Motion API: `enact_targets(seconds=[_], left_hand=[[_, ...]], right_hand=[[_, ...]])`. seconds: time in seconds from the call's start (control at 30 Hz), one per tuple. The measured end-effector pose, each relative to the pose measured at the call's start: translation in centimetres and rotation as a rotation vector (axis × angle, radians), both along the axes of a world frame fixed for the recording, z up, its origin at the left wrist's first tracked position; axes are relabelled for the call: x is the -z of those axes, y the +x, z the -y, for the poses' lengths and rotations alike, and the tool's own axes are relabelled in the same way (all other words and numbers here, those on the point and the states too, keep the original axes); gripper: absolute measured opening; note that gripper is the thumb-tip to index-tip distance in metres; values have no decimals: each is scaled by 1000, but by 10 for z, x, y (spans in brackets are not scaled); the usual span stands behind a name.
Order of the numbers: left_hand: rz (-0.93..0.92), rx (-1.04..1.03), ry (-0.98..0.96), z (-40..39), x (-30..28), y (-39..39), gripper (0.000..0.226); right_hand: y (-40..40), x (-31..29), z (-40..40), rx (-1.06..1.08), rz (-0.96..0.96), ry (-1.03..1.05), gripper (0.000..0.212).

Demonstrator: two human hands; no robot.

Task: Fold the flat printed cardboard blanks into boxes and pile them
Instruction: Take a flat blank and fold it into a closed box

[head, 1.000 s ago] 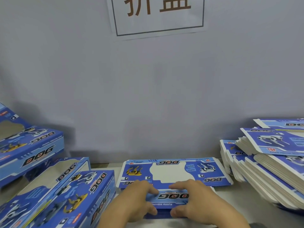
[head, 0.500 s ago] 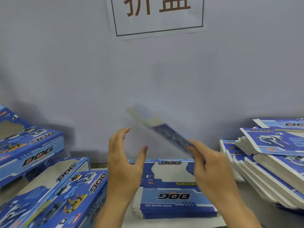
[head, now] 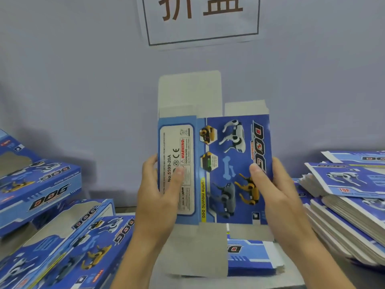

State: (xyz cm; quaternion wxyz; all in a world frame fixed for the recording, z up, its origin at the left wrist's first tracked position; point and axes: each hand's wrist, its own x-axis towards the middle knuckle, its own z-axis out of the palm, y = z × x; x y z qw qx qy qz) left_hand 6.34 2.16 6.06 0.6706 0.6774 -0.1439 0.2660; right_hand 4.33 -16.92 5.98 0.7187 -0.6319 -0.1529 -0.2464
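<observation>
I hold one flat blue printed blank (head: 218, 163) upright in front of me, its grey flaps sticking out above and below. My left hand (head: 160, 195) grips its left edge, thumb on the white label panel. My right hand (head: 273, 190) grips the right edge, thumb on the DOG lettering. Under the blank, a low stack of flat blanks (head: 250, 257) lies on the table. Several folded blue boxes (head: 41, 184) are piled at the left.
A tall, slanting stack of flat blanks (head: 343, 197) fills the right side. More folded boxes (head: 83, 247) lie at the lower left, close to my left forearm. A grey wall with a paper sign (head: 202, 19) stands right behind the table.
My hands lifted one blank off the low stack, swung it up through the air and turned it upright. Both hands now grip its side edges.
</observation>
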Motion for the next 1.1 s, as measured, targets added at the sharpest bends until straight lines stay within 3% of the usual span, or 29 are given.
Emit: enact_targets(seconds=[0.23,0.37,0.5,0.67,0.87,0.97,1.03,1.1], left_hand=[[-53,28,64,6,-2,-6,83],[-91,177,65,17,-7,-13,67],[-119,314,26,25,-6,-16,68],[-117,306,17,16,-6,-15,60],[-259,510,61,3,0,-15,42],[-244,463,49,2,-4,-14,66],[-182,343,1,8,-11,-16,98],[-93,177,-59,14,-18,-17,106]], right_hand=[[5,8,-2,-47,5,10,21],[6,11,-13,-139,-18,26,33],[8,14,-24,-232,-61,97,45],[8,12,-8,-160,-18,87,41],[2,2,2,-132,92,92,63],[1,2,-2,-113,110,47,65],[0,5,-8,-158,118,10,68],[-2,7,-13,-235,109,-5,64]])
